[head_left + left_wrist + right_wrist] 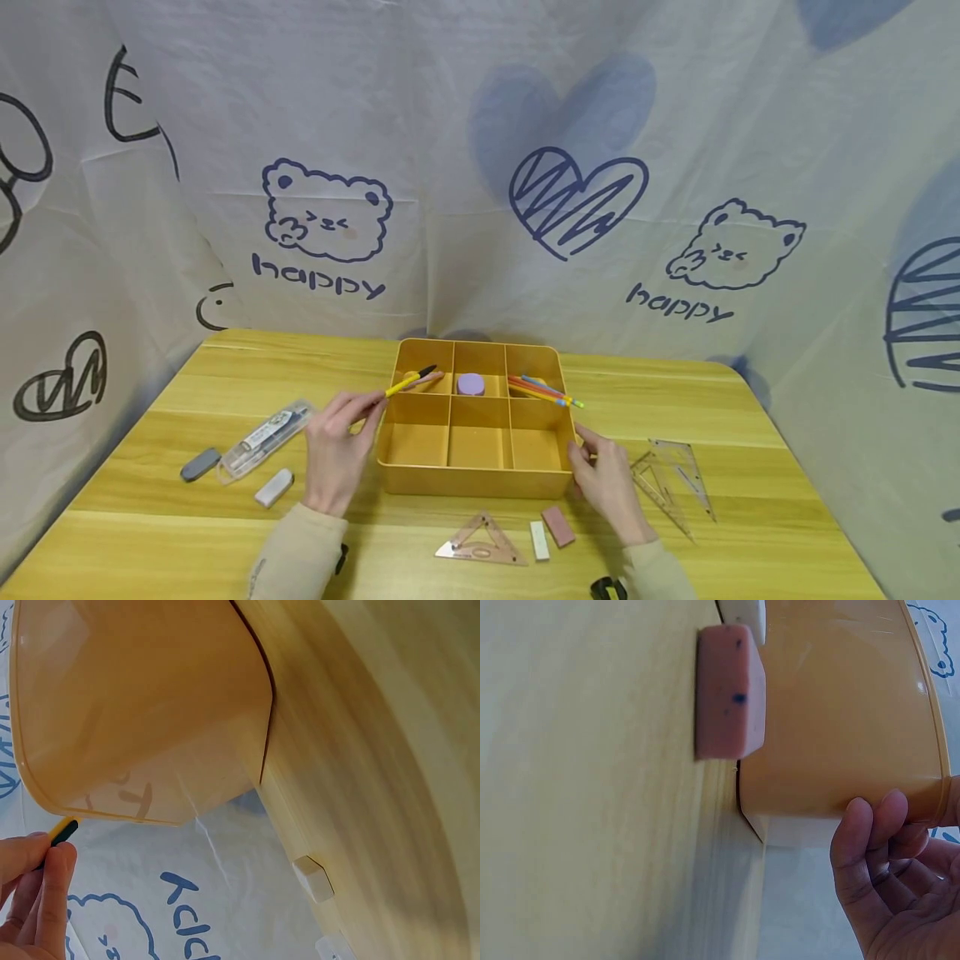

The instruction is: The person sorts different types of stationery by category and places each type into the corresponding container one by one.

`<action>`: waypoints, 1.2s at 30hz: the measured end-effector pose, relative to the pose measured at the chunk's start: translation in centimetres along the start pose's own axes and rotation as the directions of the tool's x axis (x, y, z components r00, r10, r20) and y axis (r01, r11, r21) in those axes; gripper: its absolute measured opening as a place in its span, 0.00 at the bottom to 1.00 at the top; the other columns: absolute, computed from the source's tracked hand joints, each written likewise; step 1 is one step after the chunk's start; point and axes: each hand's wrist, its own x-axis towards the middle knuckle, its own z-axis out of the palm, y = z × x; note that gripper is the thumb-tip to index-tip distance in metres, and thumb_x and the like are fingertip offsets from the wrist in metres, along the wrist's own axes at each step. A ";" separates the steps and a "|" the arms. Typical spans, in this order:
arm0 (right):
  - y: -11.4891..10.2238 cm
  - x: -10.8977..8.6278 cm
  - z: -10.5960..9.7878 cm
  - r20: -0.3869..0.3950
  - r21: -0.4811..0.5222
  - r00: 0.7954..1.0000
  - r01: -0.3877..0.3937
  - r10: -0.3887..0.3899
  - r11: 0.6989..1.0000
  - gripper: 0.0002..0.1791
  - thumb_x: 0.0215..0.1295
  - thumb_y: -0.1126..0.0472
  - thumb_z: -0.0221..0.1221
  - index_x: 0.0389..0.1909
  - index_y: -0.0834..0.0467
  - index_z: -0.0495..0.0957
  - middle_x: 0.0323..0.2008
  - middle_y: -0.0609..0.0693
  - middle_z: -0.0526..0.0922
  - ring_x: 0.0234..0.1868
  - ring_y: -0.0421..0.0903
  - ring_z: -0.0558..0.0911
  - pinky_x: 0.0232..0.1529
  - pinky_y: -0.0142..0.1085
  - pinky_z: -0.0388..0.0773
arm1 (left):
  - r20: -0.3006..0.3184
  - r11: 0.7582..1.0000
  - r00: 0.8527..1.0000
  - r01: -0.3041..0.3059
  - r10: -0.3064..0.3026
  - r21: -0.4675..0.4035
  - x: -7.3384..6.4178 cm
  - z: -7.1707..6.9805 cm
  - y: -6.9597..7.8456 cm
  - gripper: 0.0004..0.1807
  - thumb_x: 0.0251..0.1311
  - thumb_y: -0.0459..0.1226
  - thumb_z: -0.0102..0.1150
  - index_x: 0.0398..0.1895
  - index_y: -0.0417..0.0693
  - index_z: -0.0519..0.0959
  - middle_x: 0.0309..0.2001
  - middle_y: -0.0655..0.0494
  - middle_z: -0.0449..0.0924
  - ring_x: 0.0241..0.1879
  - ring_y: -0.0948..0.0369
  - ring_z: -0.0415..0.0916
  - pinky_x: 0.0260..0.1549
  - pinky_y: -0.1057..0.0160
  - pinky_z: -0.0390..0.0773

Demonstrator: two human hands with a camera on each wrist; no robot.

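Note:
A yellow-orange organizer box [480, 481] with several compartments stands mid-table. My left hand [341, 442] pinches a yellow pen [402, 384] with a black end, which points over the back-left compartment. Beside the pen is a pinkish stick [427, 380]; whether the hand holds it too is unclear. In the left wrist view, the fingertips [56, 862] grip the pen near the box's rim. My right hand [609, 479] grips the box's right wall, fingers against the outside and thumb at the rim in the right wrist view. Several coloured pencils [540, 389] lean in the back-right compartment; a purple round object [471, 384] sits in the back-middle one.
A clear case [266, 440], a grey eraser [200, 464] and a white eraser [274, 487] lie left. In front are a triangle ruler [480, 550], a white eraser [539, 540] and a pink eraser [558, 527]. More triangle rulers [686, 475] lie right. A printed curtain [450, 283] hangs behind.

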 end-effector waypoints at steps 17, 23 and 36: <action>0.0 0.0 0.0 0.001 -0.001 1.000 0.009 -0.009 1.000 0.23 0.71 0.68 0.53 0.65 0.71 0.72 0.16 0.49 0.74 0.07 0.37 0.71 0.09 0.26 0.60 | 0.081 0.997 0.996 0.019 -0.025 0.071 -0.3 0.4 0.1 0.09 0.50 0.20 0.70 0.36 0.33 0.87 0.33 0.43 0.87 0.30 0.53 0.87 0.29 0.59 0.87; 0.0 -0.1 -0.1 0.005 0.016 1.000 0.006 -0.006 1.000 0.23 0.72 0.68 0.52 0.66 0.71 0.72 0.16 0.49 0.73 0.08 0.44 0.74 0.09 0.26 0.61 | 0.112 0.996 0.994 -0.013 0.003 0.093 -0.3 0.8 0.1 0.12 0.47 0.19 0.72 0.37 0.33 0.88 0.37 0.42 0.88 0.34 0.50 0.88 0.33 0.58 0.88; 0.1 -0.1 0.0 0.004 0.013 1.000 0.012 -0.012 1.000 0.23 0.72 0.68 0.53 0.66 0.70 0.72 0.15 0.49 0.73 0.07 0.37 0.70 0.09 0.26 0.60 | 0.220 0.997 0.975 -0.007 -0.011 0.081 -0.5 1.1 0.5 0.17 0.52 0.19 0.68 0.47 0.30 0.85 0.47 0.38 0.85 0.44 0.45 0.87 0.41 0.56 0.88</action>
